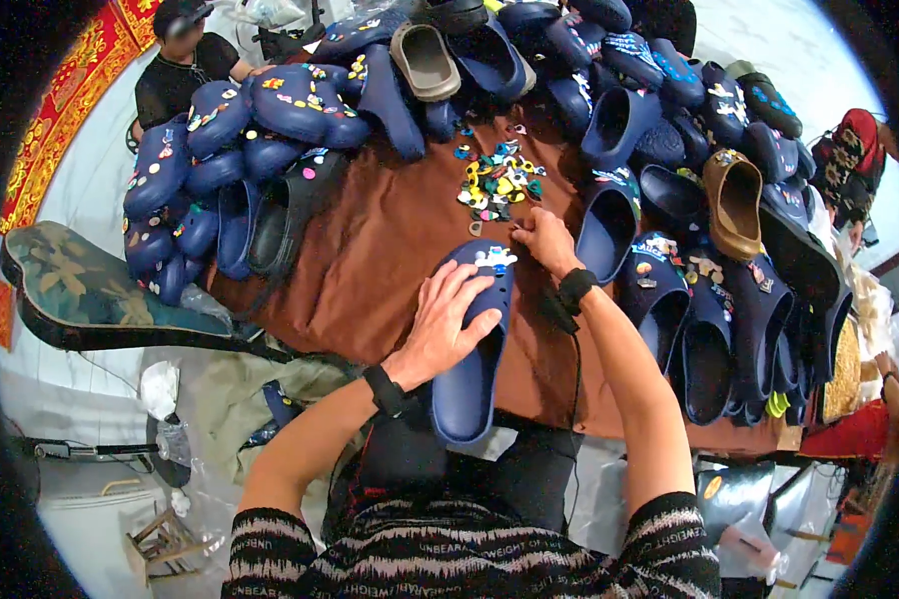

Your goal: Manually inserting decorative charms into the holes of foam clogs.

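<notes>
A navy blue clog (pixel 466 394) lies in front of me, toe pointing away, with white and blue charms on its toe. My left hand (pixel 440 324) grips its upper, fingers along the left side and thumb near the opening. Just right of the toe, my right hand (pixel 547 243) is closed in a pinch low over the brown cloth; what its fingertips hold is too small to make out. Beyond the toe spreads a loose pile of small colourful shoe charms (pixel 504 183) in yellow, white, green, black and red, close to my right fingertips.
Many blue clogs with charms are heaped at left (pixel 300 105) and right (pixel 659 290). A brown clog (pixel 734 205) stands among the right ones. The brown cloth (pixel 350 270) covers the table. A camouflage-patterned chair (pixel 120 285) stands left. One person (pixel 185 70) sits far left; others are at right.
</notes>
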`<state>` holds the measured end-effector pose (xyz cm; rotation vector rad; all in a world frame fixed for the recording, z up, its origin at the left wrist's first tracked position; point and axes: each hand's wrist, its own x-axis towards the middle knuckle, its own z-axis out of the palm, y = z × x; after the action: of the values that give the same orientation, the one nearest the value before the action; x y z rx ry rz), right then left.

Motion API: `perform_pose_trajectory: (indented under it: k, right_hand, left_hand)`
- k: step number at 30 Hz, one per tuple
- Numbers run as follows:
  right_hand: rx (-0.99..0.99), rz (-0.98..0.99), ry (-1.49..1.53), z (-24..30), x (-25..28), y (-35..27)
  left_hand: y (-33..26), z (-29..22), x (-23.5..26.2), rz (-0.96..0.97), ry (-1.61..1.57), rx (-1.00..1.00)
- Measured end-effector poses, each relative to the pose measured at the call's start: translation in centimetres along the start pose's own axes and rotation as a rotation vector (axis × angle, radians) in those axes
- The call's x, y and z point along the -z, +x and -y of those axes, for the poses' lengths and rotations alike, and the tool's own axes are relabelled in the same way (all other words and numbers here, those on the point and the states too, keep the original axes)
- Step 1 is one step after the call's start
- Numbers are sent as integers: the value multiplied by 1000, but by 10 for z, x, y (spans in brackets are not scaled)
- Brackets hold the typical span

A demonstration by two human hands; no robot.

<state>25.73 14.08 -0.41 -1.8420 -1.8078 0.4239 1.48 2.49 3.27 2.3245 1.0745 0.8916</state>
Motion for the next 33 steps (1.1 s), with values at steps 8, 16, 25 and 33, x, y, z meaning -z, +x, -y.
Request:
perform_pose_trajectory:
  k: [8, 16, 25, 33]
  right_hand:
    - [27, -15, 534, 14, 25, -69]
    - [4, 49, 693, 35, 35, -118]
    - [64, 14, 588, 59, 38, -140]
    - [221, -59, 469, 59, 43, -148]
  left_hand:
    - [5, 9, -2, -62, -36, -15]
    - [6, 11, -11, -117, -55, -27]
    - [7, 10, -10, -135, -54, -21]
    - [9, 8, -11, -118, -42, -41]
